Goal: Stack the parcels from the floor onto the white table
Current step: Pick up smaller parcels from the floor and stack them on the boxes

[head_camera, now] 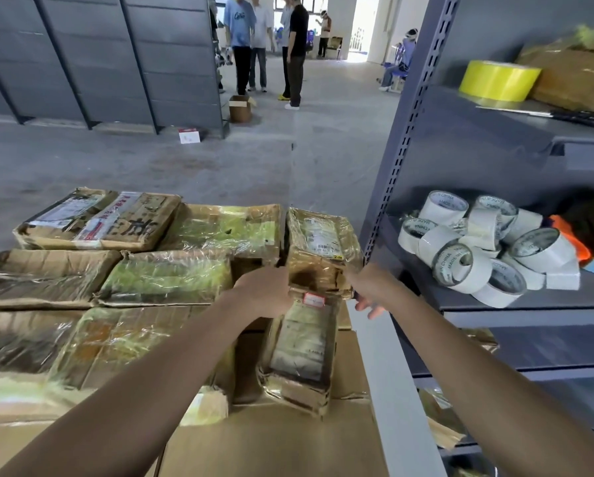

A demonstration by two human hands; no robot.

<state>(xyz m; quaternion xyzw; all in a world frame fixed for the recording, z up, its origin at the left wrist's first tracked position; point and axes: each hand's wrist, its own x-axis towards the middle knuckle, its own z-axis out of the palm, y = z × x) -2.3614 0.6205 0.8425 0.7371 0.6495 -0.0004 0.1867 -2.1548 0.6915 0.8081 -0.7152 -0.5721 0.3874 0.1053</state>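
Left hand (264, 291) gripping crumpled brown tape-wrapped cardboard parcel (319, 247) at 9 o'clock | right hand (369, 292) touching 3 o'clock edge, fingers loose | probably handling light, tape-slick, soft-cornered

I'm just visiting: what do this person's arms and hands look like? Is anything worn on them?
Both arms are bare as far as the picture shows: no sleeve covers the left forearm or the right forearm. The left hand and right hand wear no gloves, and no watch, bracelet or ring shows.
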